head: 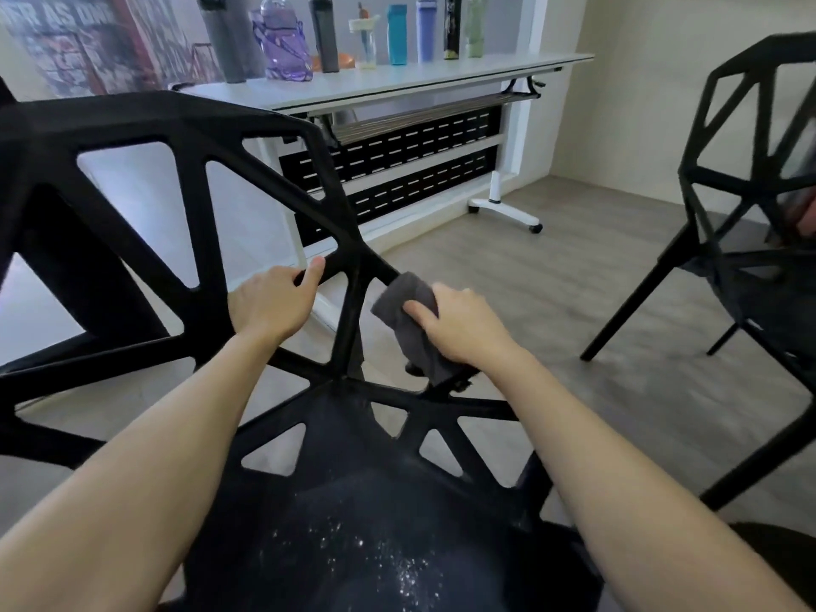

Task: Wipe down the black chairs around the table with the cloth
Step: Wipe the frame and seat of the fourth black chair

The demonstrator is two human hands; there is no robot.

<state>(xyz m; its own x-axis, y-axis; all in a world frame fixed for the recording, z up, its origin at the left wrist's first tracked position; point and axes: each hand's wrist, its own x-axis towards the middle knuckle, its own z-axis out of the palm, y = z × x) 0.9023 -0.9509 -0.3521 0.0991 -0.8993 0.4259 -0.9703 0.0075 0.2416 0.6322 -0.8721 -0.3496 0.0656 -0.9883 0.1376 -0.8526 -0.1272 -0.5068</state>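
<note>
A black lattice chair (198,205) fills the near view, its back rising to the left and its seat below me, flecked with white specks. My left hand (271,302) grips a diagonal strut of the chair back, thumb hooked over it. My right hand (459,326) holds a grey cloth (408,313) wrapped over the strut at the chair's right edge, with part of the cloth hanging down. A second black lattice chair (750,205) stands at the right, cut off by the frame.
A white folding table (397,83) on castors stands ahead against the wall, with several water bottles (282,42) lined up on top. Grey wood-look floor (552,280) lies open between the two chairs.
</note>
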